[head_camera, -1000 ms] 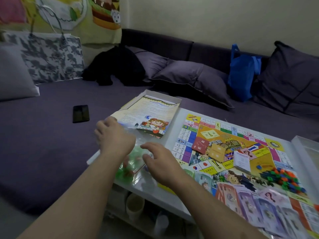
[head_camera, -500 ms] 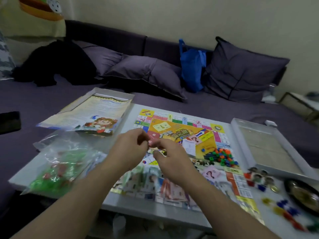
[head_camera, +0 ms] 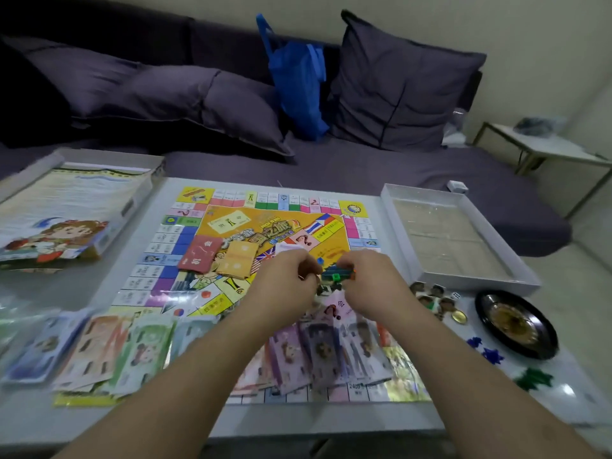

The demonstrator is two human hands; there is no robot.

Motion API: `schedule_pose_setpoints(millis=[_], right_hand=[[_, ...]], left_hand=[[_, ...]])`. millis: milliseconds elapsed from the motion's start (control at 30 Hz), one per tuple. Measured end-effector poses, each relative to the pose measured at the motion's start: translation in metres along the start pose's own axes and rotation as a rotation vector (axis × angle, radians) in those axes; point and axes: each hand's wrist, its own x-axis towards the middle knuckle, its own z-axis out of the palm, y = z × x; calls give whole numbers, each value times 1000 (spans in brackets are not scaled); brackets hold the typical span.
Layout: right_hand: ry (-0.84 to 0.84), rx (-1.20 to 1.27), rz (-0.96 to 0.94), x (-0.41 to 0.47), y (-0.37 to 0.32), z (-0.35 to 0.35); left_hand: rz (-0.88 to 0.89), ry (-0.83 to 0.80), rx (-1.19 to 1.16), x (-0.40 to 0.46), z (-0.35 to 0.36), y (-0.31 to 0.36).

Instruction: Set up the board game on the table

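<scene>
Head view: both hands have moved off the bag of pieces to the board (head_camera: 265, 260). Left hand (head_camera: 284, 281) and right hand (head_camera: 371, 279) curl around small colored blocks (head_camera: 336, 276) mid-board. Sorting pieces comes next.

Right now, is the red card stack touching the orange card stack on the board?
Touching: the head view shows the red card stack and the orange card stack meeting edge to edge.

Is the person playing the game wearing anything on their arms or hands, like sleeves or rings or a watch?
No. Both arms are bare all the way to the bottom edge of the picture, so no sleeves show. The left hand and right hand wear no gloves, and no watch or bracelet shows on either wrist. The fingers are partly hidden, so a ring cannot be ruled out.
</scene>
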Motion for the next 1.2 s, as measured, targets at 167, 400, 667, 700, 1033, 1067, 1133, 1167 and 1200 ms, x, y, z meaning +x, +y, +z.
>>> schedule_pose_setpoints(millis=[167, 400, 667, 700, 1033, 1067, 1133, 1167, 1200], right_hand=[[10, -33, -41, 15, -1, 22], [76, 155, -15, 15, 0, 23], [-29, 1083, 246, -6, -21, 8], [-33, 1090, 257, -8, -21, 9], [251, -42, 150, 3, 24, -17], [267, -120, 168, 5, 32, -18], [254, -214, 194, 10, 42, -15], [240, -239, 198, 12, 46, -11], [236, -247, 196, 15, 48, -8]], left_hand=[[-15, -11, 20, 9, 16, 2], [-162, 34, -227, 12, 5, -12], [-53, 35, -265, 3, -4, -7], [-45, 39, -251, 2, -4, -6], [-81, 64, -268, -4, -7, -8], [-83, 59, -283, -4, -7, -8], [-81, 49, -284, -5, -7, -9], [-79, 41, -283, -5, -6, -10], [-78, 33, -282, -4, -6, -10]])
